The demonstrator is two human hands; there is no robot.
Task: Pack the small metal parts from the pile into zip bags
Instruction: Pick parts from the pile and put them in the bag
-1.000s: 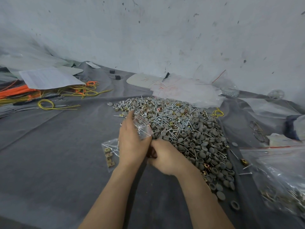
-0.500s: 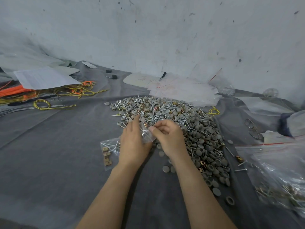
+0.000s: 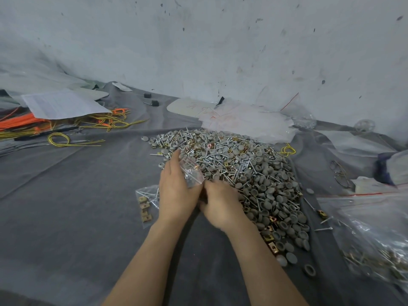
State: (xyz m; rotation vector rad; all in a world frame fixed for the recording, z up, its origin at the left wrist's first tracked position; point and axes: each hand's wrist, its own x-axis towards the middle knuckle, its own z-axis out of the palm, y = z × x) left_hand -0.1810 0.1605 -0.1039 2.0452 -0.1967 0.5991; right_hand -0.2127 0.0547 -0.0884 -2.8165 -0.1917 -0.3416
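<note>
Left hand holds zip bag against the pile.

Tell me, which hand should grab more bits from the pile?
Probably the right. The right hand lies at the near edge of the pile, while the left hand holds the small zip bag.

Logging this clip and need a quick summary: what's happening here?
A person is bagging hardware. The left hand holds a small clear zip bag at the pile of screws, grey caps and brass clips. The right hand rests on the pile's near edge beside it; its fingertips are hidden.
</note>
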